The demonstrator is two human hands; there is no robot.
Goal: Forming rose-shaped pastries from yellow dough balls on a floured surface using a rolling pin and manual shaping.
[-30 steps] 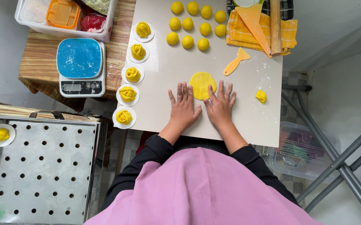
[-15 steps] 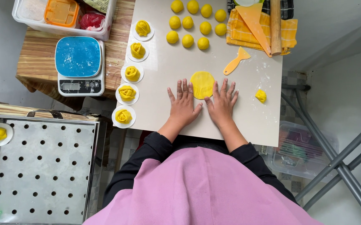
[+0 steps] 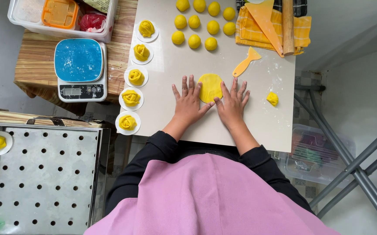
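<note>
Dough disc (image 3: 210, 86): flat yellow round on the board (image 3: 258, 126), between both hands.
Left hand (image 3: 188, 102): flat, fingers spread, gripping nothing, touching the disc's left edge.
Right hand (image 3: 233, 104): flat, spread, gripping nothing, thumb at the disc's lower right edge.
Scraper (image 3: 246, 62): just above-right of the disc.
Balls (image 3: 203, 24): grouped farther up.

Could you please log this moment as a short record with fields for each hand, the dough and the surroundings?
left hand: flat on the white board, fingers spread, at the left edge of the flattened dough disc
right hand: flat, at the disc's right edge
dough balls: ten, at the board's far end
shaped rolls: five on paper rounds, along the left edge
tools: yellow scraper, rolling pin, blue-topped scale
</note>
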